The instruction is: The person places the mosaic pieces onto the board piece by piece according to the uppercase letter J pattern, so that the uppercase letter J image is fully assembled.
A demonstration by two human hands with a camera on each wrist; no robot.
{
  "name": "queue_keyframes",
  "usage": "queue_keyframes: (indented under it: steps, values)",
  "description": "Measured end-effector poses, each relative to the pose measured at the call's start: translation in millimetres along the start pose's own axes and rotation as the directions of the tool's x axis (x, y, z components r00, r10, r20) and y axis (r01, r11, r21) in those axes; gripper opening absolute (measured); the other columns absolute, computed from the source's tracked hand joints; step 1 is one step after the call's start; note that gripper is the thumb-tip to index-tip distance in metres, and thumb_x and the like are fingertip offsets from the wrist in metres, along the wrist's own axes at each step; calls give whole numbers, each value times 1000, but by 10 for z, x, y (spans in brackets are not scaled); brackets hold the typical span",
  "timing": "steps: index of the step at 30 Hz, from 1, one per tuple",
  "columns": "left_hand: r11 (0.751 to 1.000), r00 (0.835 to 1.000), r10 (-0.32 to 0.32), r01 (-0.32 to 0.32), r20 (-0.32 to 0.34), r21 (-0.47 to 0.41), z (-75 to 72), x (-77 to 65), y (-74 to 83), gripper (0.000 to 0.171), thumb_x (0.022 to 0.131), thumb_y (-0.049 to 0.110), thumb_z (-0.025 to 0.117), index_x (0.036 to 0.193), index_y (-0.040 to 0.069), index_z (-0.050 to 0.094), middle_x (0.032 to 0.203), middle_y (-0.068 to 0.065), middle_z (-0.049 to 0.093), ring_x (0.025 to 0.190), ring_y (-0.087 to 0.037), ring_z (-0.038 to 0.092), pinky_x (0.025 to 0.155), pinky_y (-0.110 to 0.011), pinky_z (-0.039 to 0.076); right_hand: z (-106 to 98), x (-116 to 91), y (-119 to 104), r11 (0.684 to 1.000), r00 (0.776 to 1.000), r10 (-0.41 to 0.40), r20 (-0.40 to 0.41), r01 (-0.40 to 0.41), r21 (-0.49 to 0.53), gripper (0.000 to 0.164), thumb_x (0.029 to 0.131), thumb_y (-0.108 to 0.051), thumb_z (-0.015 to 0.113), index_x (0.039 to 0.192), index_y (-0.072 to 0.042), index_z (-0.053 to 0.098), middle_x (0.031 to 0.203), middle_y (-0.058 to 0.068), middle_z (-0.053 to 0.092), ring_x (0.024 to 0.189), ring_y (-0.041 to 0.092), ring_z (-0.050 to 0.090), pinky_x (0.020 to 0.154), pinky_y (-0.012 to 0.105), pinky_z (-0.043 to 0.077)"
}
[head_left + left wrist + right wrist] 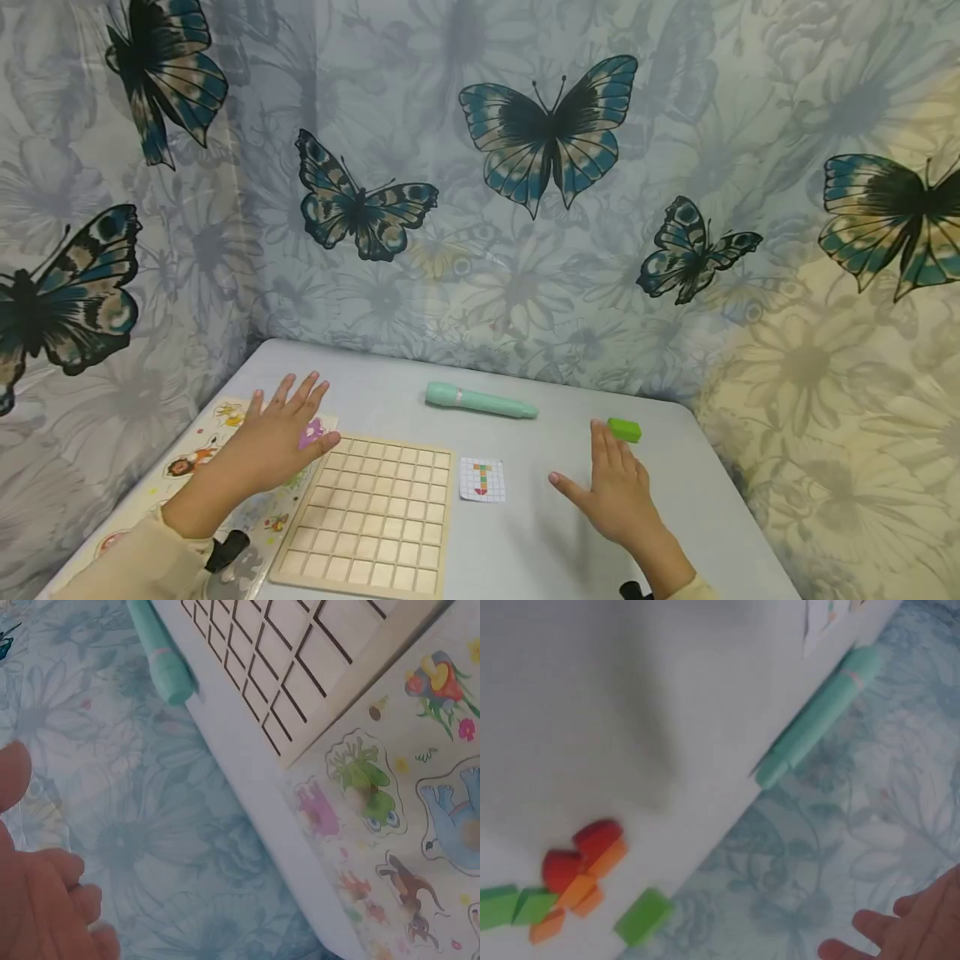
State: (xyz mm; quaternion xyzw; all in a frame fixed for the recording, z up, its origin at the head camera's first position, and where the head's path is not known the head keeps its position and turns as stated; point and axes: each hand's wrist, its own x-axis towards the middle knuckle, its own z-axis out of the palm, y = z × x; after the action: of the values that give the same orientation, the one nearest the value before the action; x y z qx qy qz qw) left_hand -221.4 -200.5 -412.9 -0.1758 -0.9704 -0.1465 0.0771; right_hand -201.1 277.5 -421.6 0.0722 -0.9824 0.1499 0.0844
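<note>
My left hand (273,446) is held with fingers spread over an animal picture sheet (176,492), beside the upper left corner of a wooden grid board (375,508). It holds nothing. The right hand (622,496), fingers straight and thumb out, also holds nothing; in the head view its fingertips are right beside a green block (624,430). The right wrist view shows more small blocks: red ones (561,870), orange ones (577,891) and further green ones (534,906). The right hand and arm hide these in the head view. Between board and right hand lies a card (482,480) with a coloured pattern.
A mint-green pen-shaped device (480,401) lies toward the back of the white table (360,379). Butterfly-patterned fabric (517,275) stands behind and along the sides of the table. Lion, frog and elephant pictures are printed on the sheet.
</note>
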Motion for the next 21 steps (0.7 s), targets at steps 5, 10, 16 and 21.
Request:
queue_keyframes:
  steps: [5,10,16,21]
  values:
    - [995,991,95,-93,96,-26,107,104,-83,96,89,67,52,153,0,26,159,-19,20,145,-41,14,112,-60,17,208,204,-131,998,998,-56,34,55,40,96,88,-58,64,155,-4,22,154,21,30,140,46,22,106,68,18]
    - [993,951,122,-116,285,-38,264,203,-136,102,75,53,78,153,5,32,158,-16,26,144,-41,19,105,-64,29,527,435,-288,986,983,-127,135,110,124,56,92,-27,71,141,-7,52,141,14,51,133,35,43,106,55,36]
    - [988,886,138,-151,442,-4,470,245,-206,111,56,42,90,148,3,42,153,-16,36,141,-42,26,102,-63,34,853,572,-444,972,944,-233,235,219,84,40,88,-21,75,123,-3,67,127,11,62,123,33,52,102,50,42]
    - [977,864,156,-207,478,55,573,221,-256,106,54,41,91,143,3,48,149,-16,43,139,-41,32,103,-59,36,953,584,-542,968,934,-251,254,245,55,42,85,-26,77,118,-1,70,126,14,62,123,34,52,101,48,42]
